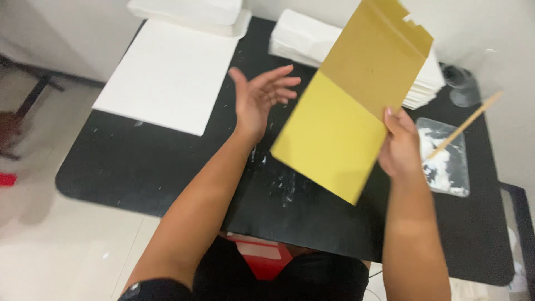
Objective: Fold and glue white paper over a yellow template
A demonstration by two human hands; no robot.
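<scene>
Leftmost, a small red object (6, 179) at the frame's edge on the pale floor (67, 251), near a dark table leg (30, 100). Then a black table (139, 167), its surface flecked with white smears near the middle. On its far left part, a large white sheet (170, 75) lying flat, with a stack of white sheets (192, 14) just behind it at the far edge. Further right, the left hand (259, 100), raised above the table, palm open, fingers spread and slightly curled, holding nothing, just beside the near edge of a yellow and brown card (345, 106) but not clearly touching it. Next, that card itself: a flat, folded piece, tilted in the air over the table's middle, brighter yellow on its lower half, duller brown on its upper half, with a notched top corner. Behind it, a pile of folded white paper (306, 36) at the far edge. Below, near the body, something red (264, 262) under the table's edge. Then the right hand (398, 147), closed on the card's right edge, thumb over the front. Rightmost, a clear tray (454, 178) smeared with white paste, a wooden stick (465, 125) resting in it, and a small glass cup (462, 86) just behind.
</scene>
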